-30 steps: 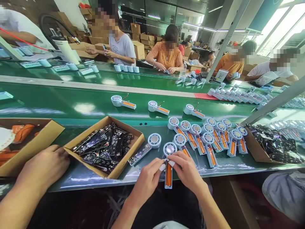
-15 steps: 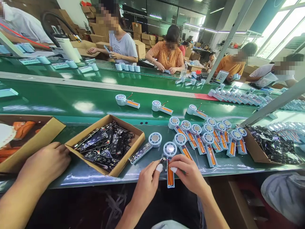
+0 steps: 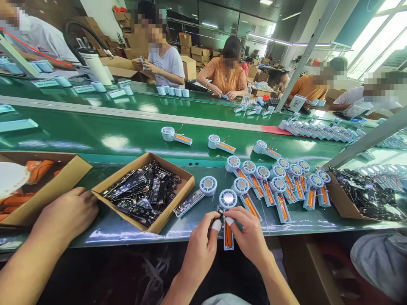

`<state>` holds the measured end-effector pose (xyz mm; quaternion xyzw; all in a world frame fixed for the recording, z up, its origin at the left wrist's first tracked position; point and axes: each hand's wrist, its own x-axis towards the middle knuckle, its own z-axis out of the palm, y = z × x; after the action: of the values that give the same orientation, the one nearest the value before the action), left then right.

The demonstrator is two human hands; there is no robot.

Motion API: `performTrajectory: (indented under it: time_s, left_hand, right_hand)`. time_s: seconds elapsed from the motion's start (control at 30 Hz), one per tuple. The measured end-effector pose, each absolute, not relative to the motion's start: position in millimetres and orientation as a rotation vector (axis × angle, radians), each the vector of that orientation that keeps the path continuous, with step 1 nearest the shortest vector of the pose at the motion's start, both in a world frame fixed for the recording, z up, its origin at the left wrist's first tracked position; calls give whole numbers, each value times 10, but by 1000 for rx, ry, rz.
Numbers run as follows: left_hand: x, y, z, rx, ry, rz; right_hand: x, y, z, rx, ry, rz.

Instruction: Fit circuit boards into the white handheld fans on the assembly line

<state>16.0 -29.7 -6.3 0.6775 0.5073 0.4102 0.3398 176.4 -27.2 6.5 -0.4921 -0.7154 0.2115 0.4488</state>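
Below the round head of a light-blue handheld fan (image 3: 228,199), both my hands meet at its open handle, which shows an orange strip inside. My left hand (image 3: 202,237) pinches a dark circuit board (image 3: 220,212), mostly hidden by the fingers. White covers sit on fingertips of both hands. My right hand (image 3: 248,233) is closed, thumb and finger pressed together at the top of the handle beside the board; what it grips is too small to make out. Left of these, another fan (image 3: 208,186) lies with a board in its handle.
A cardboard box of circuit boards (image 3: 190,186) stands left, near a co-worker's hand (image 3: 73,212) and a box with orange parts (image 3: 74,169). Several open fans (image 3: 279,185) lie to the right, beside another box of boards (image 3: 338,197). Beyond the green belt (image 3: 133,131), people work.
My hands have drawn closer together at the top of the fan handle, and the board has tilted upright. On the belt, the fans have shifted slightly right.
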Motion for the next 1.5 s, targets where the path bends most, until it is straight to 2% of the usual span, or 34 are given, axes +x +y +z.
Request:
performTrajectory:
  time_s: [0.23,0.5,0.83,1.17,1.5]
  left_hand:
    - [169,-242,-96,1893,1284,1141]
    - [166,-246,-79,1834,1331,1125]
    - [155,-228,-24,1780,1265,1151]
    - [128,-244,15,1469,1313,955]
    - [142,-234,-8,1672,1414,997]
  right_hand:
    - [1715,-344,40,-1258,-1936,426]
    - [1696,-308,-1,-1243,-1879,373]
    - [1741,-318,86,-1250,-1989,446]
    - [1742,-239,26,-1177,-2125,159]
    - [1678,-216,-86,-1143,-2042,130]
